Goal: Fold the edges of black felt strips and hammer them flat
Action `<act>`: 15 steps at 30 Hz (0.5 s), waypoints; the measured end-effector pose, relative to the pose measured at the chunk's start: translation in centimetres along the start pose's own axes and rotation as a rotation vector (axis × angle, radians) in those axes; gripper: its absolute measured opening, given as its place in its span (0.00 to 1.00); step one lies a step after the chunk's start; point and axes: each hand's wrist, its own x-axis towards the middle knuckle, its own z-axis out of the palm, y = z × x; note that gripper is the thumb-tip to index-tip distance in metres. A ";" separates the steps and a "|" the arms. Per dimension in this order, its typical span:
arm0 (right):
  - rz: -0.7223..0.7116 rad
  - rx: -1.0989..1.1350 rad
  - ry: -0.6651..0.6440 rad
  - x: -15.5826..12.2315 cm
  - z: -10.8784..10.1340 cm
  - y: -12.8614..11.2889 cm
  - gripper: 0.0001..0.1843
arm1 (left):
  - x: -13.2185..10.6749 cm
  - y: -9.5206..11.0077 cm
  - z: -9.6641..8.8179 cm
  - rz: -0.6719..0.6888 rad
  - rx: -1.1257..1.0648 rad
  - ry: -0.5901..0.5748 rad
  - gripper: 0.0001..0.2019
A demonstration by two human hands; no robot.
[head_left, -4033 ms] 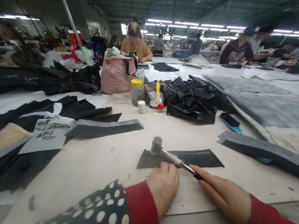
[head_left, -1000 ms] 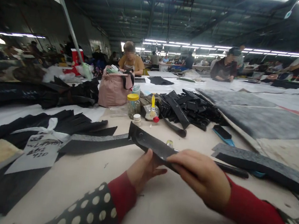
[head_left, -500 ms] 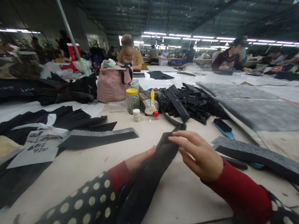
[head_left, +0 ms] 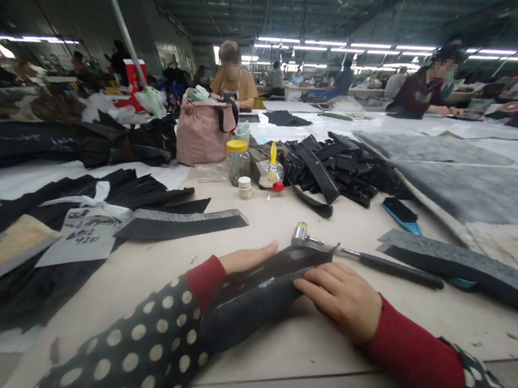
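Note:
A long black strip of leather-like material (head_left: 252,303) slants across the work surface in front of me, folded lengthwise, with pale smears on its inner face. My left hand (head_left: 247,259) holds its left side; the strip covers most of those fingers, and one digit points forward along the edge. On the right edge, near the far end, my right hand (head_left: 343,297) grips with bent fingers and the thumb hidden. Just beyond the strip's far end lies a hammer (head_left: 391,267) with a metal head, a yellowish tip and a black handle.
Tagged black pieces (head_left: 81,235) lie left, beside a grey-black strip (head_left: 184,222). Ahead are a pink bag (head_left: 203,133), a yellow-lidded jar (head_left: 238,165), a small white-capped bottle (head_left: 244,188), a yellow brush (head_left: 273,161) and piled black strips (head_left: 333,165). A blue-backed brush (head_left: 400,214) lies right. Co-workers sit beyond.
The strip's far end has come nearer and swung right, opening its fold and showing the inner face. My right hand has lowered onto its edge. The hammer behind it is now uncovered.

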 end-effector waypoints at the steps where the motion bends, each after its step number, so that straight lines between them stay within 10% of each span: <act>1: 0.016 -0.034 -0.025 -0.1 0.2 -0.4 0.15 | -0.1 0.2 -0.7 -0.043 0.088 -0.020 0.24; 6: 0.157 -0.024 -0.161 -0.3 -0.4 -2.0 0.12 | -1.7 1.7 -3.4 -0.008 0.449 -0.054 0.31; 15: 0.252 0.037 -0.338 4.5 -2.6 0.3 0.17 | -2.6 0.5 0.2 0.273 1.174 -0.023 0.23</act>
